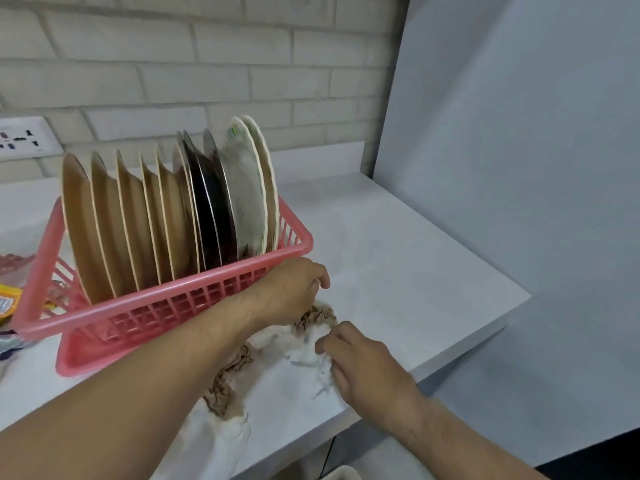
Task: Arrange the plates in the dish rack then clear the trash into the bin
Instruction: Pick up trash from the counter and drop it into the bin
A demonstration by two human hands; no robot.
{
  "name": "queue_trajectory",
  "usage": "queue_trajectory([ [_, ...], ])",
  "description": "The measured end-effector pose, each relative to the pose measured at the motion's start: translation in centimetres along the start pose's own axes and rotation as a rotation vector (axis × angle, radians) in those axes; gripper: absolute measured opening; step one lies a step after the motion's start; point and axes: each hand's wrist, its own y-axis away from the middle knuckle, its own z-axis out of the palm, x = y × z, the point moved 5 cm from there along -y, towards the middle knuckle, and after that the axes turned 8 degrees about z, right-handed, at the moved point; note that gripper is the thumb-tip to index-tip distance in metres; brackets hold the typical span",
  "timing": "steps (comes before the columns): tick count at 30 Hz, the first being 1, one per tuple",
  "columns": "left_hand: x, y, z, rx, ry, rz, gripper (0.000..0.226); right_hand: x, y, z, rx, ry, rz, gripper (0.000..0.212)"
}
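Note:
A pink plastic dish rack [194, 296] stands on the white counter with several plates [166, 216] upright in it: tan ones at the left, dark ones in the middle, pale ones at the right. In front of the rack lies crumpled brown paper [225, 386] and a crumpled white tissue [304, 348]. My left hand [291, 289] reaches across beside the rack's front right corner and grips the brown paper. My right hand [356, 358] pinches the white tissue. The bin's pale rim [341, 474] shows below the counter edge.
The white counter [398, 258] ends at its right and front edges, with a grey panel [519, 133] to the right. A wall socket [24, 136] sits on the brick wall at left. A yellow packet [8, 303] and other wrappers lie left of the rack.

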Motion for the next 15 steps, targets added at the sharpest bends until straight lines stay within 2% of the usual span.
queue_trajectory([
  [7, 0.6, 1.3, -0.6, 0.143, 0.031, -0.067, 0.025, 3.6, -0.5, -5.1, 0.067, -0.307, 0.222, 0.044],
  [12, 0.7, 1.8, 1.5, 0.129, -0.085, -0.189, 0.021, 4.8, -0.6, -6.4, 0.066, -0.495, 0.330, 0.043],
  [15, 0.9, 1.9, 2.8, 0.103, -0.151, -0.238, 0.031, 5.4, -0.7, -6.8, 0.061, -0.553, 0.344, 0.035],
])
